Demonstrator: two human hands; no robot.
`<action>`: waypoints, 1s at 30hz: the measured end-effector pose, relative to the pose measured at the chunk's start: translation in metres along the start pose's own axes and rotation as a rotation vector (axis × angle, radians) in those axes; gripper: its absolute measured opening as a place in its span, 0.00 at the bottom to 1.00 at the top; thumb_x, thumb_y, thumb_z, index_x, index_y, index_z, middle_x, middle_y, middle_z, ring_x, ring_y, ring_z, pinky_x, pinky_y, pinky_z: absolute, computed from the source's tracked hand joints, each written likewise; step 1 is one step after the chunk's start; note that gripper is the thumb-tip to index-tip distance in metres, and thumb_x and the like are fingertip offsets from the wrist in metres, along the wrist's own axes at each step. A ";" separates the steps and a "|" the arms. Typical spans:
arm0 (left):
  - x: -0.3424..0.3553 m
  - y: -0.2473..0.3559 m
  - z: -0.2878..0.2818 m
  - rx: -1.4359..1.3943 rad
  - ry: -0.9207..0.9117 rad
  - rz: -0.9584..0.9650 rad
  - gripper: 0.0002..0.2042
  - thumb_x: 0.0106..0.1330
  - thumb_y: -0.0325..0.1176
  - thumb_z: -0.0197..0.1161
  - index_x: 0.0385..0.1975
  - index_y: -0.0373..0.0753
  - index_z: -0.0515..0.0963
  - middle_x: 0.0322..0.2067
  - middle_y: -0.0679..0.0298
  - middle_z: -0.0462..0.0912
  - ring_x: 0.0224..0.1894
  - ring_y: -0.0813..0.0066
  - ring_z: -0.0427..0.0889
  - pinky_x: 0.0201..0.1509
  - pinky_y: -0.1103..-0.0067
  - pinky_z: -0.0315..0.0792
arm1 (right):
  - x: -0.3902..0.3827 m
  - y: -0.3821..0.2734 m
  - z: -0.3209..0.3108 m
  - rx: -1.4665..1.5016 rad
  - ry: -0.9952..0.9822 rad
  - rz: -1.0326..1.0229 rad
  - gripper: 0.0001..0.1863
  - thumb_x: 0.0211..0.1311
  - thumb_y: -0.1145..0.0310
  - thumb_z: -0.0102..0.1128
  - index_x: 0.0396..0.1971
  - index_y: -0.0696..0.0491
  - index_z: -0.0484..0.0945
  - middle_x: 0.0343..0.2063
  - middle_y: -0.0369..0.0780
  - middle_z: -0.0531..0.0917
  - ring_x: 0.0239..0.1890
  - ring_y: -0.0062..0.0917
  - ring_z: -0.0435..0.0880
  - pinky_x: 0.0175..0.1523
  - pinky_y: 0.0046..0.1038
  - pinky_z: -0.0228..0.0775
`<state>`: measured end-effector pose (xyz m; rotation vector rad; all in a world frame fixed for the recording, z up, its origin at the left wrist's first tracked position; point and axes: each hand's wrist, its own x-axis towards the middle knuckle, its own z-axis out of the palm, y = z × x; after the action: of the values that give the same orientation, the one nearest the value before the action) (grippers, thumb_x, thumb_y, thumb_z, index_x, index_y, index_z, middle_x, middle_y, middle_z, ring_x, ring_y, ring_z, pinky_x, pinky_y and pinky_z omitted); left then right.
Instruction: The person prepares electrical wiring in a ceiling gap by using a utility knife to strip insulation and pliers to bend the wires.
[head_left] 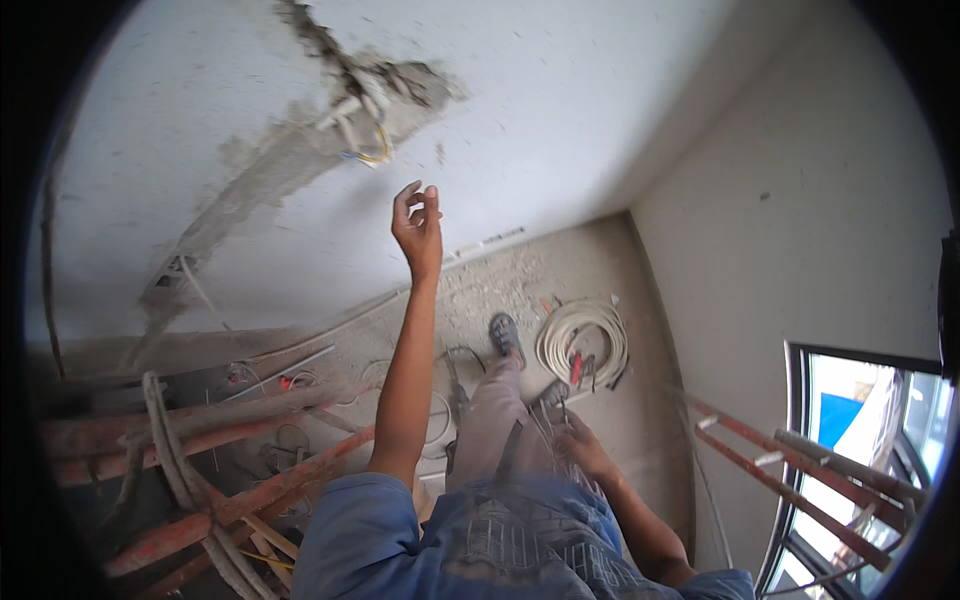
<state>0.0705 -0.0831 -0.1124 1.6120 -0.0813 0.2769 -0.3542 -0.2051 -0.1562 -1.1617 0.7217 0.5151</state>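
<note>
My left hand (pixel 418 235) is raised in front of the white wall, just below a chased-out hole. Its fingers are loosely curled, with a gap between thumb and fingertips, and I see nothing held there. From the hole hang pale conduit ends (pixel 350 118) and a few wires (pixel 382 148), yellow and blue among them, a little above my fingertips and apart from them. Low by my right thigh, my right hand (pixel 582 448) is closed around a thin dark tool (pixel 564 408); its kind is too small and blurred to tell.
A coil of pale cable (pixel 541 345) lies on the dusty floor, with red-handled tools (pixel 576 368) inside it. Rusty scaffold bars (pixel 290 490) stand at the left, and more red bars (pixel 790 465) cross before the window (pixel 835 400) on the right. Rubble (pixel 500 280) lines the wall's foot.
</note>
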 end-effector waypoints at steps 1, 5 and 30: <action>-0.031 -0.025 -0.009 0.041 -0.056 -0.133 0.21 0.68 0.45 0.63 0.50 0.34 0.74 0.37 0.64 0.78 0.27 0.83 0.76 0.26 0.85 0.67 | -0.006 0.019 -0.009 -0.027 -0.018 0.060 0.16 0.67 0.65 0.53 0.51 0.53 0.71 0.26 0.35 0.76 0.23 0.17 0.75 0.26 0.23 0.68; -0.190 -0.121 -0.044 0.220 -0.295 -0.705 0.24 0.71 0.52 0.56 0.54 0.37 0.72 0.45 0.62 0.80 0.37 0.76 0.83 0.33 0.83 0.73 | 0.006 0.101 -0.052 0.036 0.070 0.261 0.17 0.69 0.64 0.45 0.52 0.53 0.71 0.23 0.35 0.75 0.22 0.18 0.74 0.26 0.23 0.68; -0.420 -0.241 -0.138 1.514 -1.018 -0.588 0.50 0.50 0.43 0.71 0.69 0.30 0.49 0.61 0.34 0.59 0.61 0.33 0.62 0.65 0.55 0.60 | 0.575 0.478 -0.236 -0.966 0.608 0.303 0.31 0.61 0.73 0.53 0.65 0.43 0.60 0.52 0.47 0.77 0.59 0.45 0.73 0.56 0.45 0.73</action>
<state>-0.3001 0.0204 -0.4369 2.9915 -0.1871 -1.2694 -0.3592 -0.2714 -0.9374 -2.1798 1.2423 0.8169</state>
